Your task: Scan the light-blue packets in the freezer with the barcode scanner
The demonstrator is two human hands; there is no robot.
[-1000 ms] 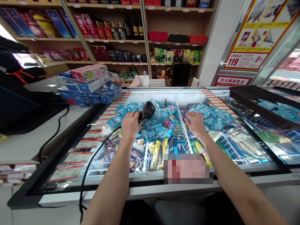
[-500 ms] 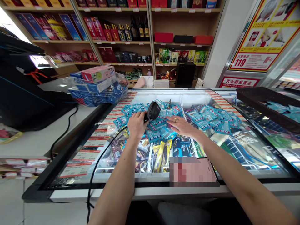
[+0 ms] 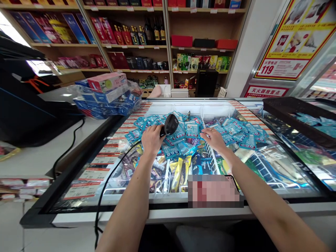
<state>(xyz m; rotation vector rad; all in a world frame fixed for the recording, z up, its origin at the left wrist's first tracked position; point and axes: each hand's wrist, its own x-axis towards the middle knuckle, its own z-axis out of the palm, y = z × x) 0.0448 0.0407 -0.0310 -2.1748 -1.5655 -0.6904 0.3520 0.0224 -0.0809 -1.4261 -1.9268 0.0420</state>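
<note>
My left hand (image 3: 152,140) is wrapped round the handle of a black barcode scanner (image 3: 171,124), its head hanging over a pile of small blue packets (image 3: 172,148) on the glass freezer lid. A black cable runs from the scanner down to the left. To the right of the scanner, one blue packet (image 3: 192,129) lies with its printed face up. My right hand (image 3: 214,139) has its fingers curled together at that packet's right edge, apparently pinching it; the exact contact is small. Another group of blue packets (image 3: 235,127) lies further right on the glass.
Wrapped ice creams (image 3: 180,173) show through the freezer glass (image 3: 126,189). A phone with a blurred screen (image 3: 215,191) rests at the front edge. Plastic-wrapped boxes (image 3: 105,96) stand at left, a dark tray (image 3: 296,120) with blue packets at right, shelves behind.
My right hand has drawn back to the right and its stretched fingers have curled in. A blue packet now shows face up where the hand was. My left hand still holds the scanner.
</note>
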